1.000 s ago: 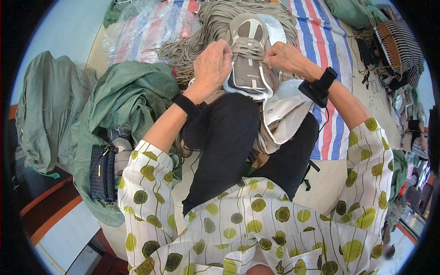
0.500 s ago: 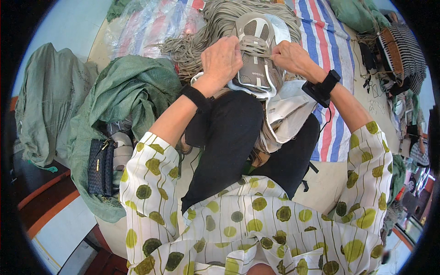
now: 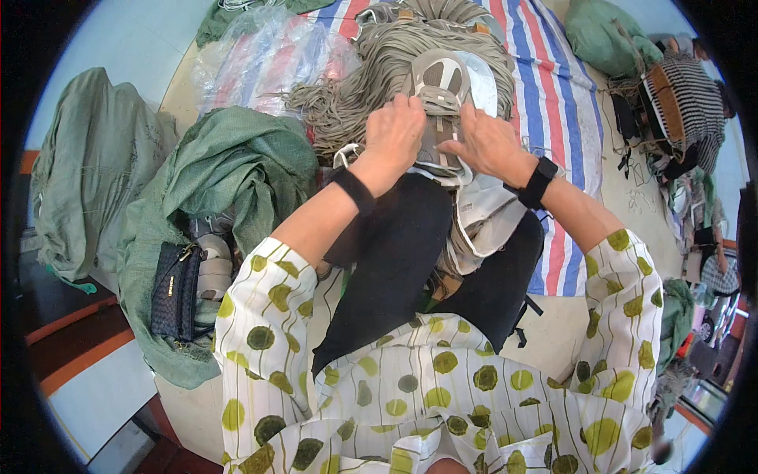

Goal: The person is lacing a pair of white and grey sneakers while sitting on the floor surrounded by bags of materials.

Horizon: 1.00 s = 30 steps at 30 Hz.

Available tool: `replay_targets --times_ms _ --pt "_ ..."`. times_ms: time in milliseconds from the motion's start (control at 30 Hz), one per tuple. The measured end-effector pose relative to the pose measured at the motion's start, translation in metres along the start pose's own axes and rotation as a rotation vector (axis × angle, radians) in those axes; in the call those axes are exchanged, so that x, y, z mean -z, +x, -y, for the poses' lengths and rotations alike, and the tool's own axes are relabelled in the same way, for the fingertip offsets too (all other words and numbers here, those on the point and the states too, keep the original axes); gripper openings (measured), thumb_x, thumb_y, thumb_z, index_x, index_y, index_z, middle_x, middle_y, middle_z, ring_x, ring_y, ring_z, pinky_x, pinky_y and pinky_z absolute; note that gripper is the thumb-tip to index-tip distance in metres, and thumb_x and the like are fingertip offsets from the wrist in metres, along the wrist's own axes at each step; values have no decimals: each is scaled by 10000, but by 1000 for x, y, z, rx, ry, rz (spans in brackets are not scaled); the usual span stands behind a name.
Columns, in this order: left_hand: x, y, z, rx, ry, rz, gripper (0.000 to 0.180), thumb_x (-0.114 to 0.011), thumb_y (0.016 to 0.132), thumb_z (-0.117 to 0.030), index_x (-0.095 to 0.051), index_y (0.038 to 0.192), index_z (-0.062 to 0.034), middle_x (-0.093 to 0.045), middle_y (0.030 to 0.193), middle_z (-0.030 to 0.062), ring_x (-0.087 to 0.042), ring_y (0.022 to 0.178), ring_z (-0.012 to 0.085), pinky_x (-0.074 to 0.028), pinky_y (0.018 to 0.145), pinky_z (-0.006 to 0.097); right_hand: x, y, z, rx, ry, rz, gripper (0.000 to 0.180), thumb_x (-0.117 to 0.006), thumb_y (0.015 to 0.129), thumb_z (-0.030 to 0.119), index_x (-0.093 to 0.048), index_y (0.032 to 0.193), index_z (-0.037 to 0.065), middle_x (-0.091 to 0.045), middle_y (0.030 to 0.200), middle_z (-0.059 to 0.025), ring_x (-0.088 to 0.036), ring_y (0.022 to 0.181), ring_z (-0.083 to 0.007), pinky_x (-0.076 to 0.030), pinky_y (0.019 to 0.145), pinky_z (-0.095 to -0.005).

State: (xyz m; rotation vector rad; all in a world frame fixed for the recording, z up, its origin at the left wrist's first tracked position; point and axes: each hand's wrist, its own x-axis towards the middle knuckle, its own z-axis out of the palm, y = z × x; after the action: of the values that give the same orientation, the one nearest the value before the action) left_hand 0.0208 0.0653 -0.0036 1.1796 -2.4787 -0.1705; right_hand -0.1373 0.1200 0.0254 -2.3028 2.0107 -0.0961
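Beige shoe [image 3: 439,103], sole upward, resting on the person's knee above the black trouser leg [image 3: 395,261]; pile of matching grey-beige laces [image 3: 371,87] just behind it.

Left hand [image 3: 395,134]: fingers curled over the near-left side of the shoe, pressing it down; a black wristband [image 3: 353,189] at the wrist.

Right hand [image 3: 485,142]: fingers bent against the shoe's right edge, seemingly pinching a lace end, though the fingertips are too small to tell for sure.

Handling note (a judgement): lacing goes best with the shoe braced firmly by one hand while the other draws the lace straight, keeping tension even and the loose end clear of the pile.

Adjacent items: striped mat [image 3: 553,118] underneath; green sack [image 3: 229,182] at left; dark woven pouch [image 3: 174,288] beside it; clear plastic bag [image 3: 260,55] beyond.
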Motion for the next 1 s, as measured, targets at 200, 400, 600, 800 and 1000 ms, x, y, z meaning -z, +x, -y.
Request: replay_targets --times_ms 200,400,600,800,1000 --pt "7 26 -18 -140 240 3 175 -626 643 -74 -556 799 -34 -568 755 106 -620 694 214 -488 542 286 -9 -12 -35 -48 70 -69 210 -555 702 87 -455 843 -32 -552 755 -212 -553 714 -381 -447 615 -447" --pt "-4 18 -15 -365 200 -193 94 -556 714 -110 -531 782 -50 -527 744 91 -590 659 236 -486 537 314 -10 -12 -33 -25 -10 -169 141 -569 701 72 -532 790 -30 -569 791 -213 -592 700 -362 -481 602 -426" --pt "-14 25 -19 -400 594 11 87 -549 718 -153 -590 765 -93 -508 799 42 -552 742 177 -442 507 260 -7 -8 -14 49 -116 -133 278 -555 688 26 -433 934 -18 -577 744 -184 -605 653 -330 -479 537 -404" --pt "1 38 -17 -844 837 107 185 -506 775 -203 -662 827 -118 -496 889 39 -476 841 215 -374 609 356 -8 -12 -18 41 -92 -105 284 -537 706 25 -397 950 -16 -587 724 -192 -606 642 -331 -478 528 -403" --pt "12 32 -31 -764 948 156 144 -529 734 -210 -653 776 -150 -490 881 -2 -453 871 160 -347 678 299 -12 -14 -24 -23 -83 -50 252 -530 713 39 -415 930 -14 -596 702 -194 -601 644 -347 -475 544 -411"
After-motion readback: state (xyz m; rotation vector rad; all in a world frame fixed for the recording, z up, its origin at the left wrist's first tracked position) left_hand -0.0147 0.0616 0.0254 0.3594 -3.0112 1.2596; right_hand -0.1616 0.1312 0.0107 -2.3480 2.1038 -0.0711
